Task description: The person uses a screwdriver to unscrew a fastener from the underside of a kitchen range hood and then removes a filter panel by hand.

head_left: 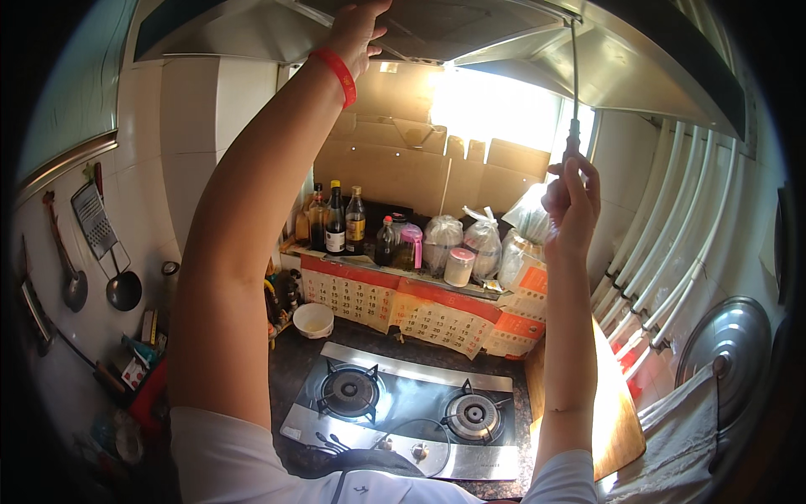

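Overhead is a metal range hood (638, 71), with a dark flat panel (453, 32) on its underside. My left hand (359, 32), a red band at the wrist, reaches up against the hood left of that panel. Its visible fingers are spread, and part of the hand is cut off by the top edge. In my right hand (573, 197) is a long, thin screwdriver (575, 88), gripped by its handle. The shaft stands nearly upright, its tip at the panel's right corner. Any screw there is too small to make out.
Below is a two-burner gas stove (403, 412). Behind it, sauce bottles (335, 223), tied plastic bags (483, 244) and a pink-lidded jar (459, 267) line a ledge. A white bowl (313, 320) sits left; white pipes (663, 227) and a wooden board (617, 412) are right.
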The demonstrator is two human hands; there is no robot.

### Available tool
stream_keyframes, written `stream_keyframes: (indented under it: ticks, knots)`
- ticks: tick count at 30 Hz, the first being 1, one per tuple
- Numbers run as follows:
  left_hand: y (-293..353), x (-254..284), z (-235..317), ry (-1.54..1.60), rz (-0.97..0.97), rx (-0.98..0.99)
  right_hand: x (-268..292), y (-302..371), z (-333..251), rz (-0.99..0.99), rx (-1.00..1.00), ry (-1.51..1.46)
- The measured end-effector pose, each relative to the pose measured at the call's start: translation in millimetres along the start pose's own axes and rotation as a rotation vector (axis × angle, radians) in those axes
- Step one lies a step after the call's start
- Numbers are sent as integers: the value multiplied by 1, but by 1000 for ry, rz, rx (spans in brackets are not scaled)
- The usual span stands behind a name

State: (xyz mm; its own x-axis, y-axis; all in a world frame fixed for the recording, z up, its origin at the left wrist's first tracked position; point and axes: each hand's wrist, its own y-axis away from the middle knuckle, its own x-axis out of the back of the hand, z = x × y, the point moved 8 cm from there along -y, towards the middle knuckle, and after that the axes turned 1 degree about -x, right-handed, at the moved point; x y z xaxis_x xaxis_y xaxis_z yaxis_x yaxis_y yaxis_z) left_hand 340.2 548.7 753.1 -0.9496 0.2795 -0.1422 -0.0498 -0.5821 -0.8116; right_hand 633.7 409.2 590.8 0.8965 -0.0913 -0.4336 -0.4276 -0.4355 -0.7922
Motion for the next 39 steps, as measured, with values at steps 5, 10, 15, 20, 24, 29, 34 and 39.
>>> stream_keyframes:
  ticks: [5, 10, 15, 20, 24, 29, 34, 39]
  knots:
    - [12, 9, 18, -45, 26, -48, -1, 0, 3, 31, -8, -10]
    - [21, 11, 25, -84, 19, -75, 0, 1, 4, 54, -12, -18]
    - [-4, 43, 6, -21, 55, -70, -4, 1, 8, -27, -25, 9]
    - [-6, 30, 3, -18, 27, -70, 2, 1, 3, 43, 2, -4]
    - [-4, 30, 1, -8, 29, -61, 3, 0, 5, 52, -4, 2]
    - [-4, 31, -1, -19, 19, -66, 2, 2, 7, 44, -9, -13]
    - [-4, 22, -9, -58, 29, -48, 3, 1, 7, -30, -24, 0]
    - [0, -5, -22, -128, -27, 9, -2, 4, 7, 3, -31, -45]
